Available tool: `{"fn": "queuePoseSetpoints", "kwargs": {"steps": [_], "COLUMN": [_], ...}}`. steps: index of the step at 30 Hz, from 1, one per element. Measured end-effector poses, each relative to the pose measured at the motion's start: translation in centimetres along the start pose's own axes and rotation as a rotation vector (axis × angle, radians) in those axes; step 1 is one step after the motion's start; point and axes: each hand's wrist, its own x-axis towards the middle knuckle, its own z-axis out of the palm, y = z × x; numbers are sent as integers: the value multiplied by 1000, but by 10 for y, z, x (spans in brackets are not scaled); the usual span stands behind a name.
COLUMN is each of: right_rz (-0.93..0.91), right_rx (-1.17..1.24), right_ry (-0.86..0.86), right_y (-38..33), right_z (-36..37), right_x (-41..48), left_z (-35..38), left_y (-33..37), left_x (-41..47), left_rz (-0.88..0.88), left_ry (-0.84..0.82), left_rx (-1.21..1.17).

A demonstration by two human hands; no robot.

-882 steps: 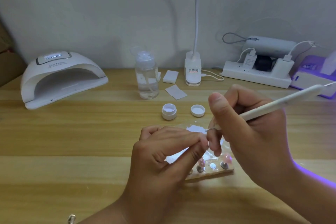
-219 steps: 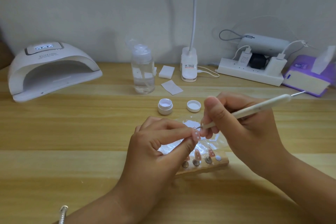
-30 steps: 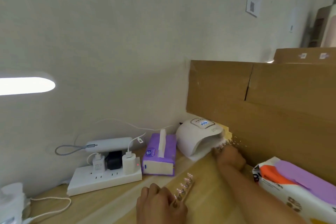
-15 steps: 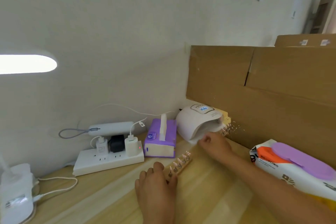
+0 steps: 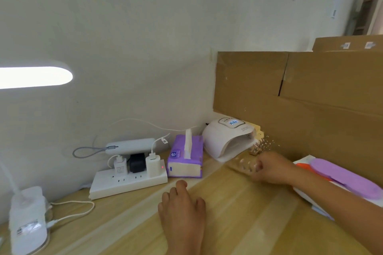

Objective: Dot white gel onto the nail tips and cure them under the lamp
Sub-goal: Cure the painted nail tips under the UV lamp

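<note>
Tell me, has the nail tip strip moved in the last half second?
Yes: the nail tip strip went right, from the tissue pack toward the curing lamp.

Home nail desk (image 5: 238, 213) — curing lamp (image 5: 226, 138), power strip (image 5: 128, 182), tissues (image 5: 184, 157)

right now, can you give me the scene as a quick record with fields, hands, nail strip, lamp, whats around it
left hand: rests flat on the wooden table, holds nothing
right hand: fingers curled round the nail tip strip, which is motion-blurred
strip position: just in front of the lamp's mouth, not yet inside
curing lamp: display lit, mouth open toward the strip
left of lamp: purple tissue pack, then power strip
right of hand: wipes pack with purple lid
</note>
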Motion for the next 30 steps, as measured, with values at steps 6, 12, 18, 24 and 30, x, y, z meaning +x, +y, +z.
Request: {"fn": "queuePoseSetpoints", "kwargs": {"steps": [6,12,18,24,30], "right_rz": [178,345,373,387,372], "right_rx": [155,309,445,156,476], "right_ry": [223,305,363,335,626], "right_y": [-18,-41,-42,-25,-27], "right_z": [4,24,40,43,27], "right_x": [24,66,80,71,77], "left_z": [2,7,10,8,8], "left_y": [-1,-1,-2,-2,-4], "left_x": [0,6,9,6,7], "left_rz": [11,10,18,25,59], "left_ry": [10,34,38,34,51], "left_rx": [12,57,75,66,92]}}
